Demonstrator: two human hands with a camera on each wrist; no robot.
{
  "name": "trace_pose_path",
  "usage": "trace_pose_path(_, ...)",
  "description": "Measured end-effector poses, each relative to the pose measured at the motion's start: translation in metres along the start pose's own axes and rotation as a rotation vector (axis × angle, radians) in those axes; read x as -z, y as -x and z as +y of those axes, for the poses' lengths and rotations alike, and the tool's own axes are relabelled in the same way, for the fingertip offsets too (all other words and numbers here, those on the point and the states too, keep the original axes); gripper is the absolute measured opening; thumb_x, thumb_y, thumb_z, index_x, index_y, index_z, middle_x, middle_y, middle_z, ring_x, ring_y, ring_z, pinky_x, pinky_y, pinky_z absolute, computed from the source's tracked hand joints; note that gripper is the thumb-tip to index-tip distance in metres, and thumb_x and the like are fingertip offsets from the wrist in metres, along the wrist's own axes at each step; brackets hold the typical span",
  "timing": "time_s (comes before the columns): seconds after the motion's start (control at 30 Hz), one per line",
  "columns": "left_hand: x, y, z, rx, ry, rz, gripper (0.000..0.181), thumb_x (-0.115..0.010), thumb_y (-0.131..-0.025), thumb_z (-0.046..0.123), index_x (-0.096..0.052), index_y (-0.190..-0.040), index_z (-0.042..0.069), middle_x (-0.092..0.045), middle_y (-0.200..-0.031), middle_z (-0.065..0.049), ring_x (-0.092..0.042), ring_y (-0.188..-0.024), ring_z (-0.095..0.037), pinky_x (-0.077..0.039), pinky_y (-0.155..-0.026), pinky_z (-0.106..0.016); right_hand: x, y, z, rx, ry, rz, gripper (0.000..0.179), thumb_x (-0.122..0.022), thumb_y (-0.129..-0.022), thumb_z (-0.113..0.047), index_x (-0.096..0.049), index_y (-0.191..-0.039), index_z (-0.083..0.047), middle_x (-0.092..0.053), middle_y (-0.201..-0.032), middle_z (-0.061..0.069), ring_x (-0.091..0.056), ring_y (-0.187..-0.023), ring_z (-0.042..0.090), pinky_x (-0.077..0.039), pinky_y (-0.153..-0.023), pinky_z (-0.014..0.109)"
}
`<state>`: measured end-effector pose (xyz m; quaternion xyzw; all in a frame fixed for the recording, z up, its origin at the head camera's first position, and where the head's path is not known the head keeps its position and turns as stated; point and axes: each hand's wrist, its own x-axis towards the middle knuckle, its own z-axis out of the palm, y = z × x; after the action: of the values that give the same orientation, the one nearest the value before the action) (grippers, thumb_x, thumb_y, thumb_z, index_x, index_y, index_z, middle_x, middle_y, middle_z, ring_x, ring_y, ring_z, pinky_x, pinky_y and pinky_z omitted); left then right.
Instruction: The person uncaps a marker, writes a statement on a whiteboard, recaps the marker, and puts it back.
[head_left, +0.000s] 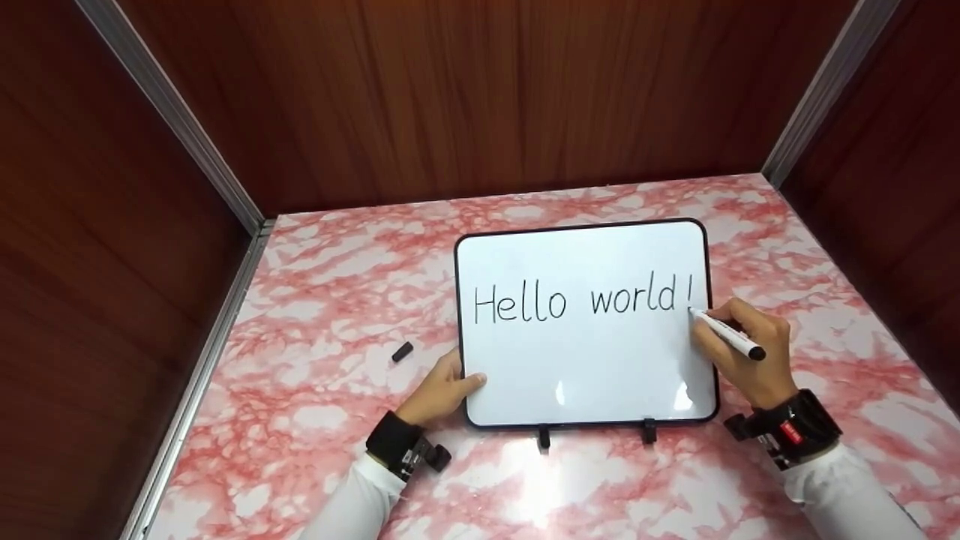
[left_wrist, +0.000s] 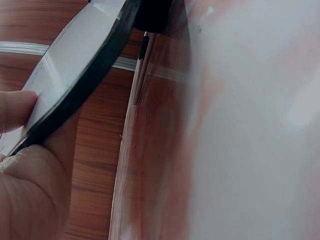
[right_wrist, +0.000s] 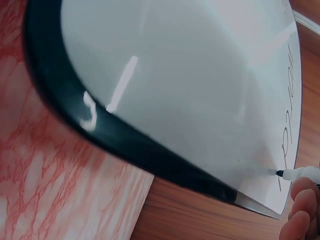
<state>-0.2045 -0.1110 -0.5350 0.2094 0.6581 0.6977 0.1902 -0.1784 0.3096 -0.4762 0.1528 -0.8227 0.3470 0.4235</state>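
Note:
A small whiteboard (head_left: 585, 367) with a black frame stands propped on the table, bearing "Hello world!" in black handwriting. My left hand (head_left: 441, 390) grips its left edge, thumb on the white face and the other fingers behind. In the left wrist view the thumb (left_wrist: 17, 109) presses near the dark rim. My right hand (head_left: 750, 349) pinches a white marker (head_left: 726, 333) with a black end. Its dark tip meets the board at the foot of the exclamation mark. The right wrist view shows the marker (right_wrist: 302, 173) at the writing surface, beside the last letters.
A black marker cap (head_left: 403, 351) lies on the table left of the board. Two black stand feet (head_left: 544, 437) stick out under the board's lower edge. The red-and-white marbled table (head_left: 322, 300) is enclosed by dark wood panels (head_left: 480, 97) with metal corner strips.

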Motion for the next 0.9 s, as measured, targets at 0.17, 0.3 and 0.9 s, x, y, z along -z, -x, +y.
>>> trace_pose_path(0.17,0.000,0.000,-0.001,-0.014,0.001,-0.007,0.042,-0.049,-0.094,-0.006,-0.042,-0.135,-0.006,-0.061,-0.122,-0.020,-0.063,-0.106,-0.030,-0.053,-0.090,-0.041,0.001,0.001,0.000,-0.006,-0.001,-0.006,0.009,-0.072,-0.072,-0.002,-0.067,-0.070,-0.008,-0.062,-0.060,-0.006,-0.046,-0.047,0.003,-0.035,-0.046,0.011)
trace_pose_path(0.3,-0.001,0.000,-0.002,-0.021,0.029,-0.016,0.041,-0.048,-0.094,-0.007,-0.041,-0.135,-0.007,-0.061,-0.123,-0.021,-0.062,-0.108,-0.031,-0.052,-0.091,-0.042,0.000,0.003,0.002,-0.002,-0.008,-0.003,0.011,-0.073,-0.071,0.000,-0.067,-0.071,-0.009,-0.062,-0.061,-0.006,-0.046,-0.047,0.003,-0.034,-0.046,0.011)
trace_pose_path(0.9,-0.002,0.000,-0.002,-0.002,0.057,0.018,0.039,-0.050,-0.093,-0.004,-0.044,-0.131,-0.009,-0.063,-0.116,-0.022,-0.064,-0.101,-0.029,-0.055,-0.086,-0.042,0.008,-0.005,-0.018,-0.016,-0.074,0.060,0.011,-0.074,-0.068,0.007,-0.065,-0.072,0.002,-0.063,-0.060,0.005,-0.053,-0.052,0.002,-0.039,-0.052,0.007)
